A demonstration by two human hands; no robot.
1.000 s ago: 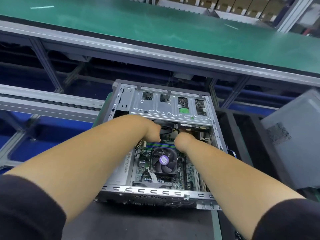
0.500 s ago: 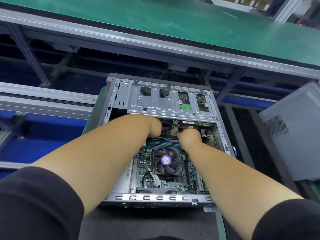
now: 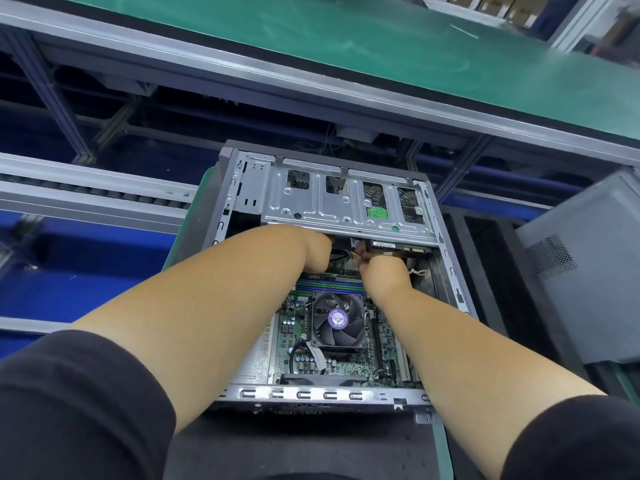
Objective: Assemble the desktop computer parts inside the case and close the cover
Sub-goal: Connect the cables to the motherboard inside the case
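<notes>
Fingers of both hands were tucked under the drive cage [image 3: 346, 209], so I could not tell how they were set. Right hand [image 3: 384, 275] sat just below the hard drive [image 3: 398, 247], its fingertips probably pinching the bundled wire connector [image 3: 355, 254]. Left hand [image 3: 317, 252] was just left of that connector. Open computer case [image 3: 446, 258] lay flat, drive's long axis running left to right, its ports just beyond the right hand, the nearer one. CPU fan [image 3: 337, 320] lay nearer the person.

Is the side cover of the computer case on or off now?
Off: the computer case lies open, with the fan exposed.
</notes>
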